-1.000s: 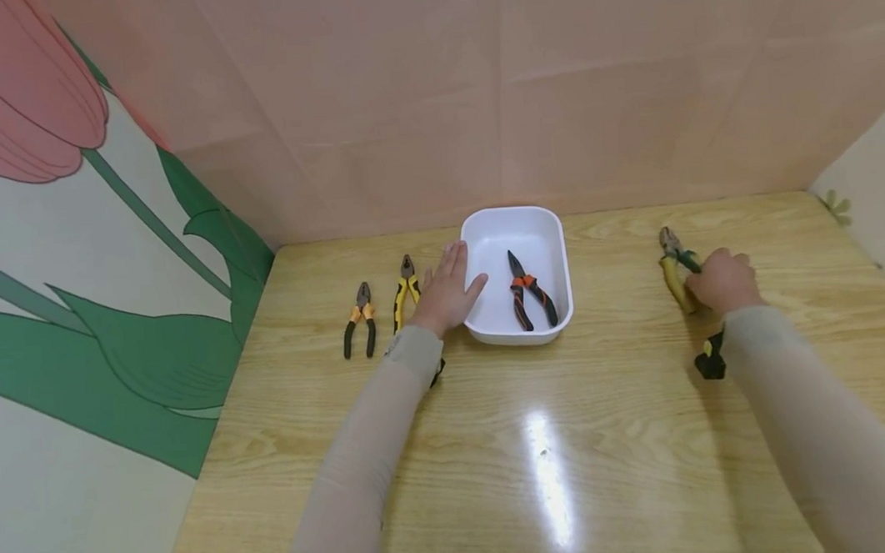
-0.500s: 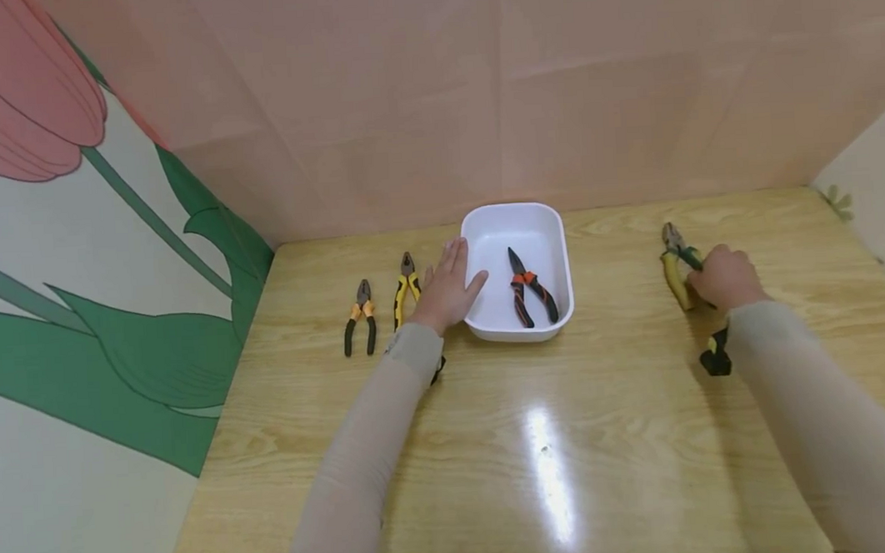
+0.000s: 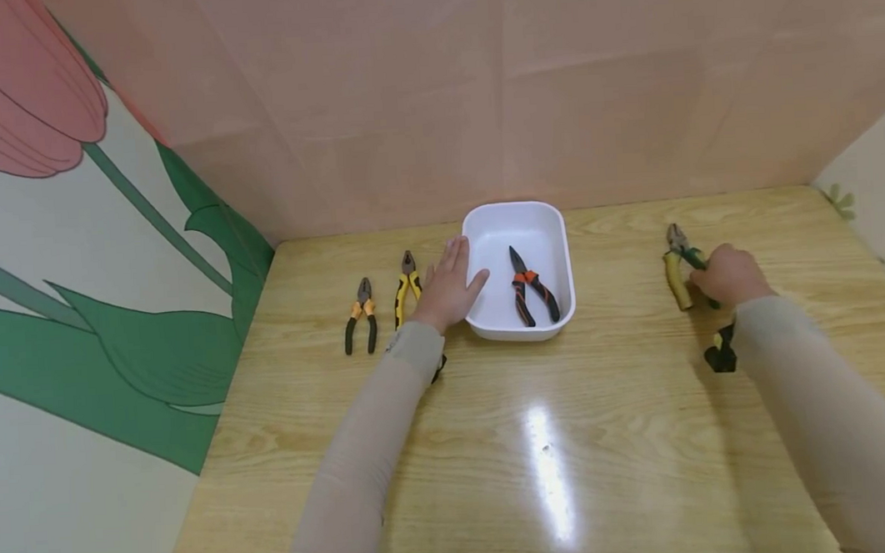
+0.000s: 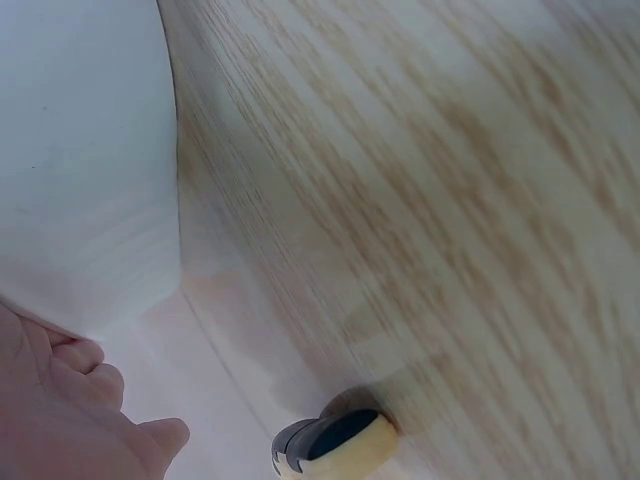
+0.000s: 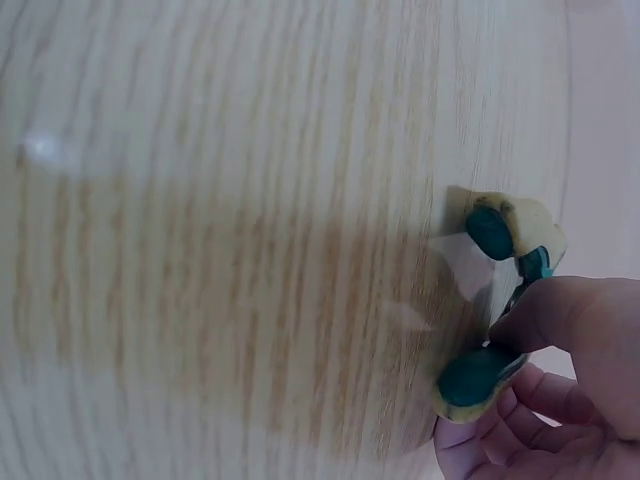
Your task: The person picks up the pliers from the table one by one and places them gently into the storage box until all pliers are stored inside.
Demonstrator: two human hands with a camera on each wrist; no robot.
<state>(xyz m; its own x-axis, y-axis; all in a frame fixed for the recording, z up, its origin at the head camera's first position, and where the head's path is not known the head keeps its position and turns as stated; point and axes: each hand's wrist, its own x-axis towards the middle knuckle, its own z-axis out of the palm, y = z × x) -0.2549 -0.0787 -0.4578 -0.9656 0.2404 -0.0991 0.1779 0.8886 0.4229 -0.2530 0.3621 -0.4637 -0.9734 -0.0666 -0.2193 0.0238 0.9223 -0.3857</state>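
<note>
Far left, ten o'clock: painted tulip [image 3: 20, 90] on the side wall. Right of it, on the wood-grain table [image 3: 631, 434], orange-and-black pliers [image 3: 369, 309], lying flat, nose to twelve, handles spread; roughly nine o'clock from the tray. Closer in, same bearing: yellow-and-black pliers [image 3: 402, 294], also nose to twelve, right handle partly behind the left hand [image 3: 446, 289]. Left wrist view catches a yellow-and-black handle end at six o'clock.

Left hand lies along the tray's nine o'clock side, touching it. Fingers straight and close together, pointing to about one; thumb apart from them, reaching toward two, over the rim. White tray [image 3: 493, 240] stands against the foot of the pinkish back wall [image 3: 373, 105]. In it, red-and-black long-nose pliers [image 3: 531, 277], flat, tips to eleven, handles spread toward five and six.

Three o'clock from the tray, well apart: green-and-yellow pliers [image 3: 675, 279], head to eleven, handles parted. Right hand [image 3: 733, 276] has thumb and curled fingers clamped on the right-hand handle; the other handle sticks out free. Cannot tell whether these pliers bear on the table. Dark block [image 3: 720, 354] beneath the right wrist, at about seven from the hand.
</note>
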